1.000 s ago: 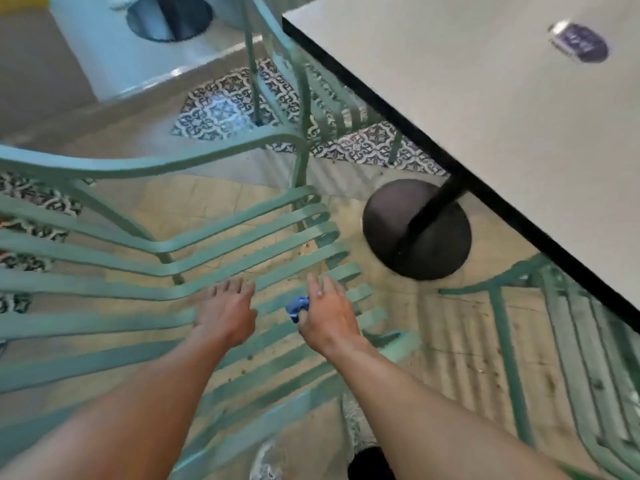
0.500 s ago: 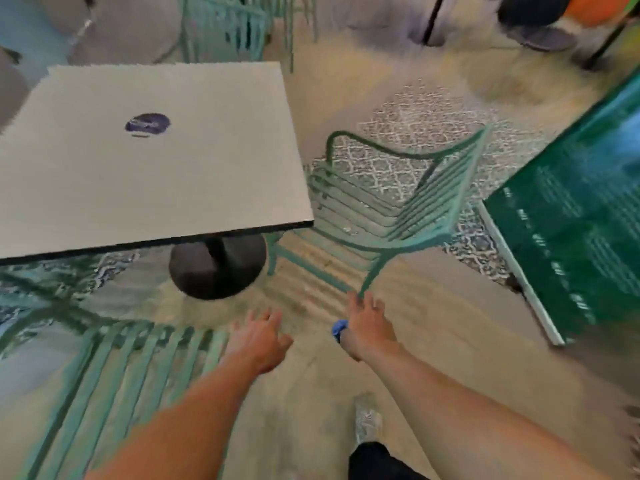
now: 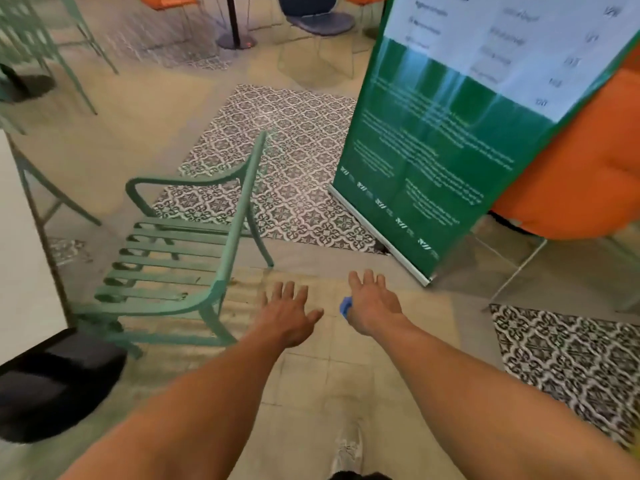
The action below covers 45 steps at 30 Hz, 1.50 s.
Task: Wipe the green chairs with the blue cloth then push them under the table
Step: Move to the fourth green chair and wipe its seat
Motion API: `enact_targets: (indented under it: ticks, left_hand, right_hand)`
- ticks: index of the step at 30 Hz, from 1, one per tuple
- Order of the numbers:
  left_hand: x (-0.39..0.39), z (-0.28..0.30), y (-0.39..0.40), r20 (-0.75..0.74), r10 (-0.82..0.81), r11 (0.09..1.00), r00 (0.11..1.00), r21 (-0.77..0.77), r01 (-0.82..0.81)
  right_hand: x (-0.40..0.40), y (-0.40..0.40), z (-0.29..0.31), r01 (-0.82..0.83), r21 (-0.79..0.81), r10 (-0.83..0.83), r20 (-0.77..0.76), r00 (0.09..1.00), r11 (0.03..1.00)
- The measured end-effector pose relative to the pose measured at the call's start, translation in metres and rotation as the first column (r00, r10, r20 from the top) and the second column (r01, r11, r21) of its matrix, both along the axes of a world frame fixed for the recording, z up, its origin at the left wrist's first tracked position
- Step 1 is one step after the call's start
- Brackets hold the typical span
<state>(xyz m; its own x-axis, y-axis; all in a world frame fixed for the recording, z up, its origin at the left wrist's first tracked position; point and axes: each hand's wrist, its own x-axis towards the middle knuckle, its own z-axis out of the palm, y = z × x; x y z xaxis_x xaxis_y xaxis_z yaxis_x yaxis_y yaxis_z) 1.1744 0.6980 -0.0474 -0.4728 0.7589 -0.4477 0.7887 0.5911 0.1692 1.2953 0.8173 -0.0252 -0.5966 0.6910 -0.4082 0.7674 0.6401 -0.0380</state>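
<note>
While only a bunched scrap of blue cloth [image 3: 346,306] shows, it sits at the thumb side of the right hand [image 3: 374,306] — fingers extended, grip unclear. Left hand [image 3: 289,315] is splayed, empty. Slatted green chair [image 3: 180,258] stands left — seat facing the white table [image 3: 20,265], curved back toward both hands.

A café seating area — green chairs [image 3: 180,258], patterned floor tiles [image 3: 277,161], standing banner [image 3: 433,150].
</note>
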Motion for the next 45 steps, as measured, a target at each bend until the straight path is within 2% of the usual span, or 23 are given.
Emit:
enact_targets:
  ticks: [8,14,22,29,38,42,45]
  left_hand:
    - [-0.017,0.011,0.137,-0.076,0.001,1.0,0.997,0.008,0.0]
    - [-0.063,-0.01,0.209,-0.098,0.006,1.0,0.995,-0.028,-0.009]
    - [-0.159,-0.035,0.321,-0.013,0.034,0.998,0.999,-0.047,-0.035]
    - [-0.26,-0.023,0.399,-0.012,0.128,0.991,0.992,-0.04,-0.129]
    - [-0.384,-0.039,0.477,-0.009,0.346,0.937,0.938,-0.036,-0.346]
    - [-0.446,-0.046,0.51,-0.011,0.487,0.872,0.873,-0.053,-0.487]
    - [-0.487,-0.038,0.528,0.001,0.616,0.788,0.788,-0.037,-0.615]
  right_hand:
    - [-0.028,0.134,0.018,-0.063,0.021,0.065,-0.076,0.995,0.998]
    - [-0.067,0.208,-0.005,-0.092,-0.029,0.09,-0.048,0.995,0.995]
    - [-0.178,0.32,-0.023,-0.116,-0.067,0.12,0.06,0.991,0.991]
    - [-0.291,0.407,-0.01,-0.218,-0.064,0.217,-0.012,0.976,0.974]
    - [-0.441,0.509,-0.027,-0.417,-0.071,0.416,-0.024,0.909,0.906]
    - [-0.525,0.552,-0.034,-0.546,-0.098,0.548,-0.01,0.836,0.832]
    - [-0.586,0.575,-0.031,-0.622,-0.129,0.627,-0.006,0.779,0.772]
